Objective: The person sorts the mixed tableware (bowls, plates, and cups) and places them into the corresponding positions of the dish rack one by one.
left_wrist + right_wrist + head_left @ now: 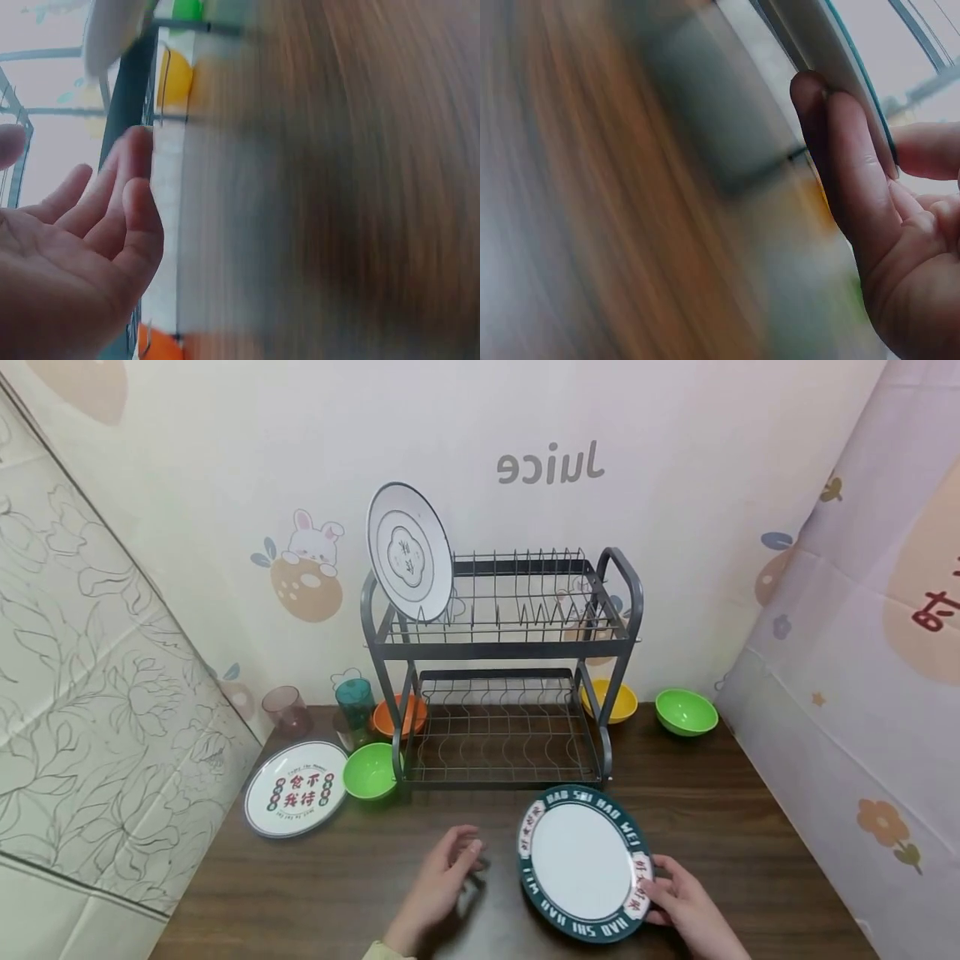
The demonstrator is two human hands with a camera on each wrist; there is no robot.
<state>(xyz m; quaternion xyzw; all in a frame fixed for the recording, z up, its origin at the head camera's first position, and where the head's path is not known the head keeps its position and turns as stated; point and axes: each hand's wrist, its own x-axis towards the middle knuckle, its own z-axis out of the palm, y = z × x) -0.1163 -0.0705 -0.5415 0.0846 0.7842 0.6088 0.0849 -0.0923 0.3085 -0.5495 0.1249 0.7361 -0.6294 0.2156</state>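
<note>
A white plate with a dark green lettered rim (581, 860) is held above the table at the front right. My right hand (678, 897) pinches its right edge, thumb on the upper face and fingers beneath. In the right wrist view the fingers (855, 157) lie against the plate's underside (817, 45). My left hand (444, 881) hovers left of the plate, apart from it, with loosely bent fingers and nothing in them. The left wrist view shows that hand (90, 232) with its palm bare. Behind stands a two-tier dark dish rack (502, 650), with a white plate (408, 553) upright at its upper left.
Left of the rack lie an oval plate (296, 789), a green bowl (371, 771), an orange bowl (401, 717), a teal cup (355, 700) and a pinkish cup (287, 710). Right of it sit a yellow bowl (618, 703) and another green bowl (686, 712). Patterned cloth walls enclose the table.
</note>
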